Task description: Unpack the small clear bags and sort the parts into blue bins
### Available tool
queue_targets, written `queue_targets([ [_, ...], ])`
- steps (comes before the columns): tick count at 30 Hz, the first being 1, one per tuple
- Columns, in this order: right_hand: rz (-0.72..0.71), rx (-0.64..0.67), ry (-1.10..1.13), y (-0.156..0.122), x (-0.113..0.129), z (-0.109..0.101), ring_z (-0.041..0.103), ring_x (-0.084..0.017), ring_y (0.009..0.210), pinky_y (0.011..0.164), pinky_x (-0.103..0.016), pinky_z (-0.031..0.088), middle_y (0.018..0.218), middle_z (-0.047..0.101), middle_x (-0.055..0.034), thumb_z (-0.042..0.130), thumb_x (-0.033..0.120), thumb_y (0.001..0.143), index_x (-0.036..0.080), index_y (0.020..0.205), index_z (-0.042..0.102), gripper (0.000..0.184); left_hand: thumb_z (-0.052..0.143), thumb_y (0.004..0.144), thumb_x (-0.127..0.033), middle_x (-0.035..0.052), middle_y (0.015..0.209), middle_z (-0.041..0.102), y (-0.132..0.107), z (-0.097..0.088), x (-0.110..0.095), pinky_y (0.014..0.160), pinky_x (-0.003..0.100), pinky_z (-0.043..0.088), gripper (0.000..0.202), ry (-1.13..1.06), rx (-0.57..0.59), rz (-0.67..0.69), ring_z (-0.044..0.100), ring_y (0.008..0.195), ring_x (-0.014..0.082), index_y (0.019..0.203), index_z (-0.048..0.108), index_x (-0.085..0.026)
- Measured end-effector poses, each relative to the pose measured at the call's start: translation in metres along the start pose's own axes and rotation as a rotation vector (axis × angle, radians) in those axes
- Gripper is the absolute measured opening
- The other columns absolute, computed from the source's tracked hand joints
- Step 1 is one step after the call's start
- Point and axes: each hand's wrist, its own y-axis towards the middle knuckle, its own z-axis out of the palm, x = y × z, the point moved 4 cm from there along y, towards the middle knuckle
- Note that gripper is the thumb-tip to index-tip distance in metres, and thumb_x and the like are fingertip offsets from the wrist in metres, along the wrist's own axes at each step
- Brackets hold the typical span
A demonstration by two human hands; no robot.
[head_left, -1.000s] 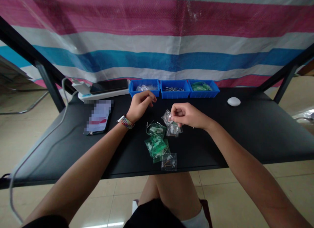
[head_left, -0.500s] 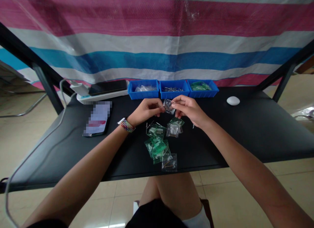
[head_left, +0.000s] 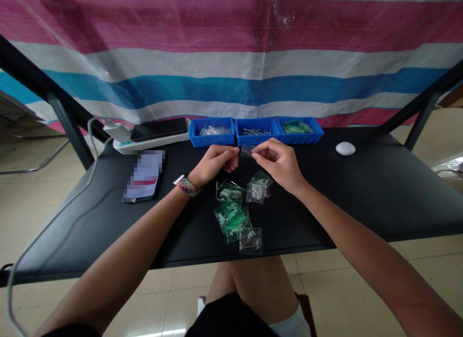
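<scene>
My left hand [head_left: 214,163] and my right hand [head_left: 278,162] meet over the black table [head_left: 361,192], both pinching a small clear plastic bag [head_left: 247,150] held just in front of the middle blue bin [head_left: 257,132]. Below the hands lies a loose pile of small bags [head_left: 235,209], some green, some clear with metal pins inside. A clear bag [head_left: 250,241] lies nearest the table's front edge.
Three blue bins stand in a row at the back: the left one [head_left: 212,131] with clear bags, the right one [head_left: 298,129] with green bags. A phone [head_left: 143,176] lies left, a power strip [head_left: 144,140] with another phone behind it. A white round object [head_left: 345,148] sits right.
My right hand lifted a clear bag from the pile and carried it up and back. My left hand came over to it, and now both hands pinch it.
</scene>
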Motion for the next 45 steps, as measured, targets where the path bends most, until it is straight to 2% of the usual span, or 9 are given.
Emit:
queue_targets([
  [3,-0.191,-0.046,-0.18,-0.003,0.013,-0.004,0.052,-0.014,0.064,0.06,-0.03,0.043,0.077,0.059,-0.0004,0.071,0.024,0.097,0.022,0.094,0.081,0.011,0.055,0.102,-0.059,0.0095,0.068,0.073,0.0,0.001,0.0,0.056,0.024,0.052,0.058,-0.053,0.02,-0.032,0.065,0.056,0.0139,0.071,0.072,-0.013],
  [7,-0.276,-0.001,-0.249,-0.007,0.016,-0.001,0.058,-0.015,0.067,0.064,-0.032,0.048,0.087,0.069,-0.0035,0.065,0.022,0.1,0.024,0.106,0.083,0.018,0.071,0.095,-0.048,0.0059,0.073,0.075,0.0,0.001,-0.003,0.061,0.023,0.054,0.036,-0.098,0.004,0.007,0.07,0.062,0.0143,0.082,0.072,-0.014],
  [11,-0.13,0.009,-0.114,-0.006,0.009,0.0,0.066,-0.014,0.07,0.064,-0.031,0.054,0.104,0.073,-0.0056,0.062,0.021,0.097,0.024,0.119,0.078,0.028,0.074,0.092,-0.04,0.0021,0.071,0.071,0.0,-0.003,-0.003,0.06,0.022,0.053,0.027,-0.1,-0.054,0.054,0.07,0.061,0.0131,0.084,0.07,-0.016],
  [15,0.166,0.015,0.177,-0.002,-0.004,0.0,0.068,-0.013,0.062,0.058,-0.028,0.057,0.1,0.074,-0.0042,0.067,0.034,0.094,0.022,0.134,0.068,0.042,0.075,0.093,-0.041,0.0016,0.07,0.07,0.001,-0.005,-0.002,0.059,0.021,0.053,0.028,-0.079,-0.075,0.09,0.068,0.06,0.012,0.083,0.068,-0.016],
  [19,0.363,0.087,0.33,0.0,-0.014,0.006,0.065,-0.013,0.058,0.052,-0.026,0.054,0.086,0.073,-0.0019,0.081,0.047,0.083,0.019,0.118,0.072,0.045,0.076,0.093,-0.047,0.0015,0.07,0.068,0.001,-0.002,-0.005,0.058,0.02,0.052,0.034,-0.055,-0.068,0.114,0.066,0.059,0.0109,0.082,0.068,-0.016],
  [25,0.252,0.046,0.275,0.001,-0.013,0.006,0.055,-0.009,0.051,0.047,-0.024,0.045,0.072,0.07,0.0001,0.082,0.045,0.084,0.019,0.09,0.079,0.027,0.074,0.094,-0.052,0.0031,0.072,0.069,0.001,-0.001,-0.005,0.058,0.021,0.054,0.04,-0.053,-0.066,0.063,0.066,0.06,0.0121,0.078,0.069,-0.015],
  [31,0.164,-0.018,0.178,-0.003,-0.002,0.003,0.065,-0.013,0.053,0.051,-0.029,0.054,0.079,0.077,-0.0038,0.078,0.04,0.09,0.021,0.103,0.085,0.025,0.058,0.1,-0.06,0.0071,0.059,0.067,0.0,0.0,0.003,0.056,0.024,0.054,0.059,-0.108,-0.007,-0.05,0.064,0.052,0.014,0.066,0.069,-0.014],
  [39,0.136,0.017,0.104,-0.007,-0.003,0.006,0.075,-0.017,0.067,0.061,-0.034,0.062,0.112,0.081,-0.0093,0.07,0.038,0.095,0.022,0.123,0.08,0.033,0.08,0.087,-0.047,0.0053,0.078,0.076,0.0,-0.003,0.0,0.061,0.025,0.057,0.034,-0.187,-0.066,-0.013,0.072,0.061,0.0153,0.081,0.07,-0.015],
  [45,0.241,0.005,0.228,-0.002,-0.009,0.006,0.069,-0.014,0.059,0.055,-0.03,0.058,0.095,0.074,-0.0036,0.074,0.041,0.091,0.021,0.136,0.067,0.049,0.078,0.091,-0.051,0.0037,0.077,0.074,0.001,-0.003,-0.002,0.059,0.023,0.054,0.038,-0.121,-0.087,0.003,0.072,0.061,0.0138,0.083,0.067,-0.015],
])
